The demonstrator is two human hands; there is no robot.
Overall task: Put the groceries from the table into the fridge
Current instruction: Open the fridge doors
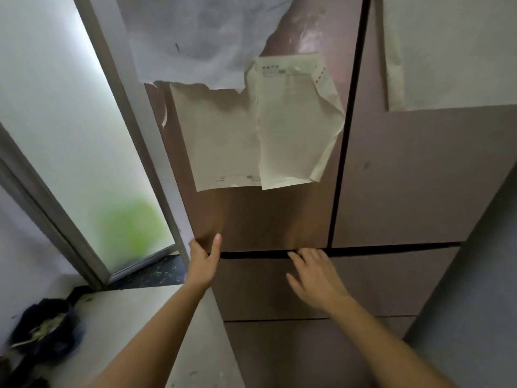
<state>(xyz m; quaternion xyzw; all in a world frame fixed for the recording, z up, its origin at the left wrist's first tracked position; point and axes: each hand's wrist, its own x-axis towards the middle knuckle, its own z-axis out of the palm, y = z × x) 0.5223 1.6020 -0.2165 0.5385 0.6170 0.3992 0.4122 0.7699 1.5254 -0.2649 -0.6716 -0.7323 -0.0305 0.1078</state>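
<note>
A tall brown fridge [391,177] fills the view, all its doors closed. My left hand [203,257] grips the lower left corner of the upper left door [265,219], thumb on the front and fingers around the edge. My right hand [314,273] lies flat with fingers spread on the drawer front [251,287] just below the dark gap under that door, its fingertips at the gap. Neither hand holds any grocery. No groceries or table show in this view.
Two creased paper sheets [260,135] and torn white film [195,37] hang on the upper left door. A frosted glass door [70,121] with a grey frame stands to the left. A dark bag [44,329] with scraps lies on the floor at lower left.
</note>
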